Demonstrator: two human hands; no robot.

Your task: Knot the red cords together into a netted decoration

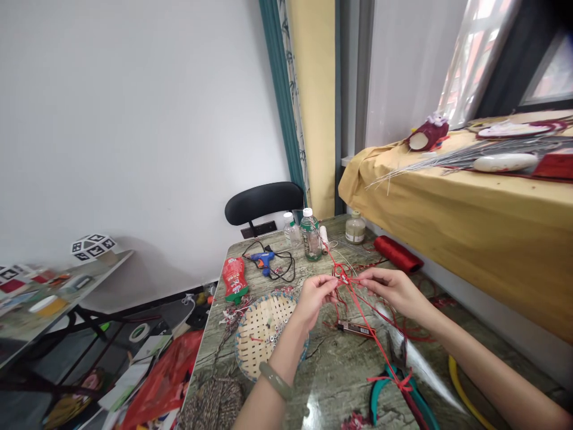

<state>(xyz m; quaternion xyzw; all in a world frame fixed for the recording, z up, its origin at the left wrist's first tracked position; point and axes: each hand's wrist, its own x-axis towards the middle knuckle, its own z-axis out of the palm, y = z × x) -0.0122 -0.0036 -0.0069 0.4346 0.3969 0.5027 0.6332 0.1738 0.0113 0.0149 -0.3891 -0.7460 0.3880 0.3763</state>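
Both hands meet over the middle of the table, pinching a red cord that forms a small loose knot between them. My left hand, with a green bangle on its wrist, is closed on the cord at the knot's left side. My right hand pinches a strand at the knot's right. From the knot one length runs down to teal-handled pliers, where it is tied near the handles. Another rises toward the bottles. Below the hands lies a small box cutter-like strip.
A woven bamboo tray with small rings lies left of the hands. Behind stand a green-labelled bottle, a glue jar, a blue glue gun and a red pouch. A red thread spool lies right, below a yellow-draped ledge.
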